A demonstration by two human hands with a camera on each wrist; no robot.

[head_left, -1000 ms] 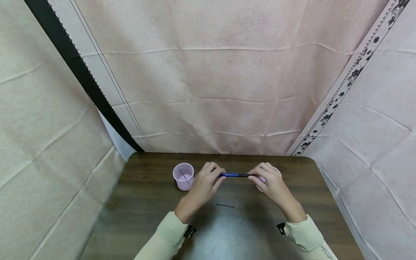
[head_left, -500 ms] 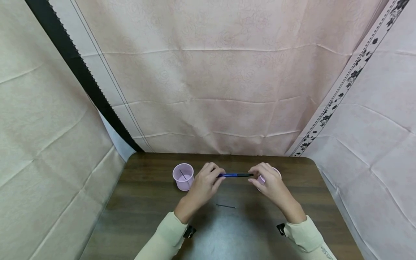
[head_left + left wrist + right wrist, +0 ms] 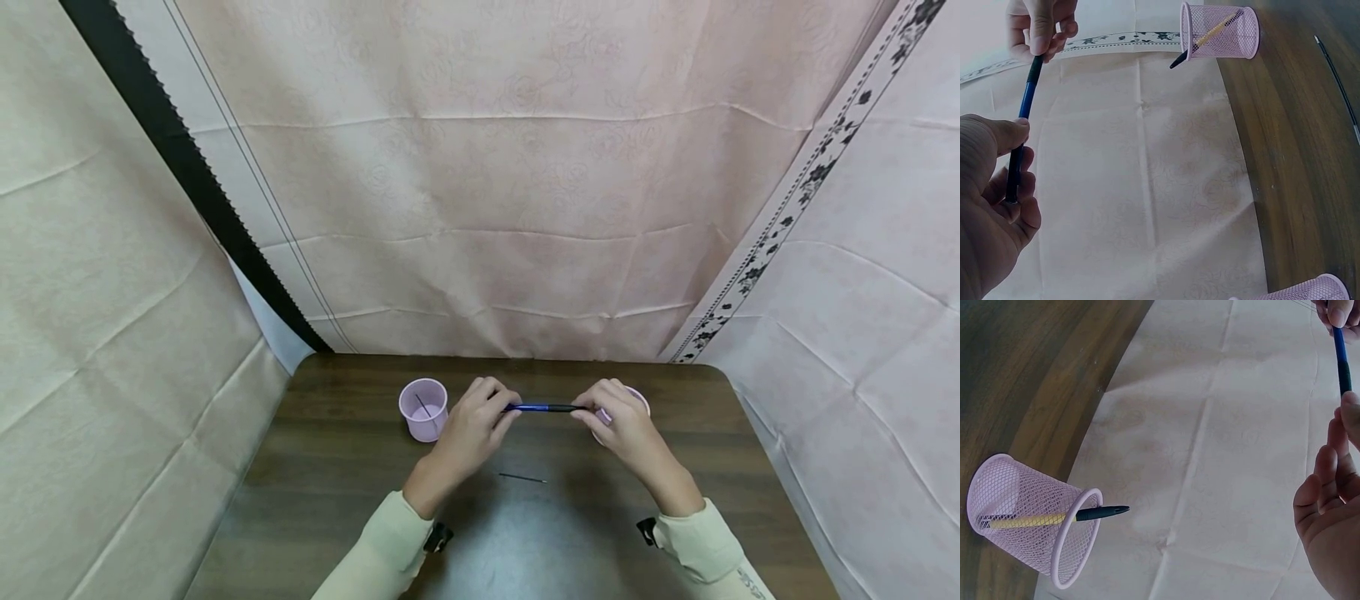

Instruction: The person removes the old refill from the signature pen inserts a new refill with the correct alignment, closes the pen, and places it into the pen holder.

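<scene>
A blue pen [image 3: 536,407] with a black grip section is held level above the table between both hands. My left hand [image 3: 467,423] grips its barrel between thumb and curled fingers, with the end of the pen showing below the fingers in the left wrist view. At the black end, my right hand [image 3: 628,427] pinches the pen between thumb and fingertips, which hide the tip. A thin dark pen refill [image 3: 522,477] lies on the table nearer the person, between the forearms.
A pink mesh cup [image 3: 417,427] with a thin dark stick inside stands left of the left hand. Behind the right hand, another pink mesh cup [image 3: 1038,490] holds a yellow pen [image 3: 1032,520] with a black end. Cloth [image 3: 480,183] hangs behind the wooden table [image 3: 337,467].
Half a second ago the right fingers were parted at the pen's black end; now they pinch it again. The left hand keeps its grip and stays in place.
</scene>
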